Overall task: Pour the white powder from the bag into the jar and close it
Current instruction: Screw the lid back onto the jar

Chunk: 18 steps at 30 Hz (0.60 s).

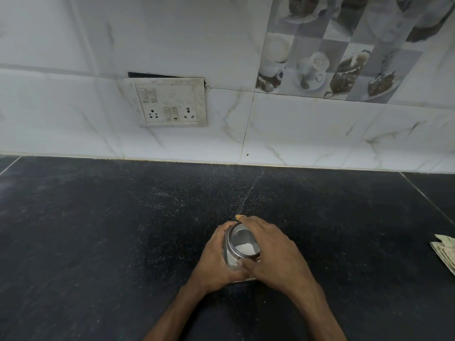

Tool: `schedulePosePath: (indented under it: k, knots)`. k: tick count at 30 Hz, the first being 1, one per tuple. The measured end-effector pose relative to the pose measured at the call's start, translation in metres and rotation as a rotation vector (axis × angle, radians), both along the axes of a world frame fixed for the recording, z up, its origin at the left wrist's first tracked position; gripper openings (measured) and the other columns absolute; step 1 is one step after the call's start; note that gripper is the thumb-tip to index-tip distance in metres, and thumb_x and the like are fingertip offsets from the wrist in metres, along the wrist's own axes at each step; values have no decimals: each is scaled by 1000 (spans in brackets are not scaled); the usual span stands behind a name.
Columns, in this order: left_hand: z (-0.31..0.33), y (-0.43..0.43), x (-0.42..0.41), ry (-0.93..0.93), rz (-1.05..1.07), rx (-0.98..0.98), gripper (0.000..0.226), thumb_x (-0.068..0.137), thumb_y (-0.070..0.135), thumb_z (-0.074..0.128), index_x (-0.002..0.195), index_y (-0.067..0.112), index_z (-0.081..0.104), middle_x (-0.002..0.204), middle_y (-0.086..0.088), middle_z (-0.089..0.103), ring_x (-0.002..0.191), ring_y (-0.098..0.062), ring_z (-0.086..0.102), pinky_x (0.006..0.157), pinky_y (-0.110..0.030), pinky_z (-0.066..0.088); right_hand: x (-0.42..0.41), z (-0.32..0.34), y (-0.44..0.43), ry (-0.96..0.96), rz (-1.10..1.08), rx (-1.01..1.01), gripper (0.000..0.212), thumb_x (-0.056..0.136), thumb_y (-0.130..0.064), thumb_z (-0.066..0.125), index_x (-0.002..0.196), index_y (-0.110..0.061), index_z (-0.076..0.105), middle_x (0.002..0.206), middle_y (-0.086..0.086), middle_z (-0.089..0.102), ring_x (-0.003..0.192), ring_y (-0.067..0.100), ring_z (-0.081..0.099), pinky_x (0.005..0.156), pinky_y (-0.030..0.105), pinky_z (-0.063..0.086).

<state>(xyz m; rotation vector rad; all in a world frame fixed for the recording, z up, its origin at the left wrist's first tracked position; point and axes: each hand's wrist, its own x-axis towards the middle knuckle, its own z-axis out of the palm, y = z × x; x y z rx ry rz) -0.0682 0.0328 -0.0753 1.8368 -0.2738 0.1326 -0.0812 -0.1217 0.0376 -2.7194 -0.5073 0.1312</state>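
A person's 2 hands are working at a small clear jar (229, 263) standing on a black speckled stone desk (98, 242), near the front middle of the view. The left hand (215, 258) is wrapping its fingers round the jar's side, probably to steady it against twisting. The right hand (273, 252) is arching over the top, fingertips and thumb curling round the rim of a round steel-edged lid with a clear window (242, 242). That grip suggests the lid is being screwed or pressed on; whether it is fully seated cannot be told. White powder (244, 248) is showing through the window, so the pouring appears done.

Fine white grains (221, 193) are lying scattered on the desk behind the jar. A crumpled pale bag (445, 254) is lying at the far right edge, well apart, likely emptied.

A grubby white switchboard with 2 sockets (172, 102) is sitting on the white marble-look wall tiles (307, 124). A patterned tile (332, 57) is showing cups and coffee beans. No brand, label or writing is readable anywhere.
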Motion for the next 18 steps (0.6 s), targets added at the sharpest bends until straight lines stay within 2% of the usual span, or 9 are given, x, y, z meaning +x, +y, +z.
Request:
schedulePosePath:
  k: [2,4,6,8,10,12,14,16,18]
  knots:
    - [-1,0,0,4,-6,-5,101,53,43,98,138,35,44,133,6,59,123,-19,60,99,-40,52,3,0,5,-51,-50,-33,98,71,-60,73,151,-40,21,147,-12,39,130,15,44,103,32,43]
    - [-1,1,0,12,-10,-11,100,53,39,99,137,37,44,133,8,59,123,-17,60,100,-39,52,5,1,5,-7,-65,-41,107,67,-69,71,153,-39,15,152,-6,32,136,19,38,107,38,41]
    - [1,0,0,9,-7,-13,101,53,37,99,137,37,44,134,8,59,124,-16,60,101,-37,52,4,1,3,29,-17,-9,104,70,-58,74,153,-44,13,163,-9,20,146,18,27,114,38,34]
    - [1,0,-1,6,-3,-21,102,52,41,99,137,41,43,134,9,59,124,-15,60,99,-31,51,2,0,4,-11,3,3,93,75,-45,74,151,-42,21,159,-13,30,142,16,36,111,32,35]
    - [2,0,-2,9,-11,-31,102,50,47,98,136,43,43,134,9,59,124,-15,60,98,-30,51,3,0,6,-67,-47,-21,90,74,-49,73,150,-38,26,149,-13,39,132,16,45,106,32,41]
    - [1,0,-1,1,-14,-27,102,50,44,99,136,43,43,134,9,58,124,-16,60,99,-33,52,3,0,5,-42,-38,-19,94,73,-51,74,151,-38,23,154,-10,34,136,17,40,110,35,39]
    - [0,-1,-1,-1,-8,-32,102,52,41,99,137,45,43,135,10,58,125,-15,60,100,-31,51,3,-1,1,17,19,48,89,76,-37,72,151,-39,26,161,-12,27,145,13,30,114,30,31]
    - [0,-1,-2,7,-6,-34,102,51,43,99,137,47,43,134,12,58,124,-12,60,98,-28,51,2,-2,-2,3,24,86,82,76,-30,73,148,-40,35,156,-17,38,142,8,36,110,24,31]
    - [0,0,-1,11,-22,-19,102,51,47,98,138,44,43,133,12,58,123,-13,60,96,-30,51,5,-1,-2,-49,-26,71,87,71,-40,79,145,-43,35,148,-21,48,134,7,47,106,27,38]
